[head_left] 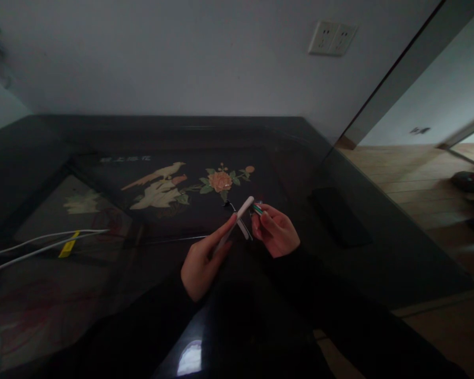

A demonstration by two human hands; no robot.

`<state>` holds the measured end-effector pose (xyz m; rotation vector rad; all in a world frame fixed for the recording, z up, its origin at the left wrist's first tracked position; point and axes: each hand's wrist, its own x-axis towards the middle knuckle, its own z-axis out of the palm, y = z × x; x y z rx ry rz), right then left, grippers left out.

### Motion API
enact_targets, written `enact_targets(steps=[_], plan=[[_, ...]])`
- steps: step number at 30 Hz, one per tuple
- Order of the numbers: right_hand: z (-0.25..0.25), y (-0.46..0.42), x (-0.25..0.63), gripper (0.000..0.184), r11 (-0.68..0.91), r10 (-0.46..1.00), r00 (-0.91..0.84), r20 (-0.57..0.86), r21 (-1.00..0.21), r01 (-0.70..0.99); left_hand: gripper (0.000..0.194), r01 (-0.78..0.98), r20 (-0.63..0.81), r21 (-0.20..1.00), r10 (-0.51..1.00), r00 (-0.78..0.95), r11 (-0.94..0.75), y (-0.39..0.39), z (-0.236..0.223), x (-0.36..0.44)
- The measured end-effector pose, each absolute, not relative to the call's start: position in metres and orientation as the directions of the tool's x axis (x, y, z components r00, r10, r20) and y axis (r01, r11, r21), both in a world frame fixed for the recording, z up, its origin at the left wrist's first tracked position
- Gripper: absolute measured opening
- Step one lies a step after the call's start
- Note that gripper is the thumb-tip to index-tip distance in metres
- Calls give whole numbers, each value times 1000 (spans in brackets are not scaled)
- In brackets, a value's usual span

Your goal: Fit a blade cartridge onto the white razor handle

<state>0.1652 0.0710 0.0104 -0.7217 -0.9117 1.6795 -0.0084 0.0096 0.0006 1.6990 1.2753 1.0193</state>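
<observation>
My left hand (205,263) is closed around a slim white bar-like object with a rounded end (245,207), which tilts up to the right. My right hand (276,229) pinches a small thing with green and white stripes (257,210) close beside that rounded end. I cannot tell whether the two touch. Just beyond my left fingertips is a small dark piece (226,203) with a thin pale cord. Both hands are over the glossy black tabletop (205,252), and a pale strip below the white object may be its reflection.
A flat dark rectangular object (339,217) lies on the table to the right. White cables (35,242) with a yellow tag (69,245) run in from the left. A bird-and-flower picture (189,184) decorates the tabletop. Behind stands a wall with sockets (332,38).
</observation>
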Motion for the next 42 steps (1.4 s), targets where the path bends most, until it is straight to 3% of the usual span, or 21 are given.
enact_targets(steps=[13, 27, 42], plan=[[14, 71, 167, 47, -229, 956, -274, -107, -854, -466, 49, 312, 142, 921, 948, 287, -232, 4, 11, -3], [9, 72, 166, 45, -127, 963, -268, 4, -875, -468, 49, 357, 145, 911, 971, 189, -205, 10, 3, -9], [13, 71, 168, 47, -171, 962, -269, -49, -876, -452, 50, 296, 134, 928, 945, 298, -225, 3, 9, -5]])
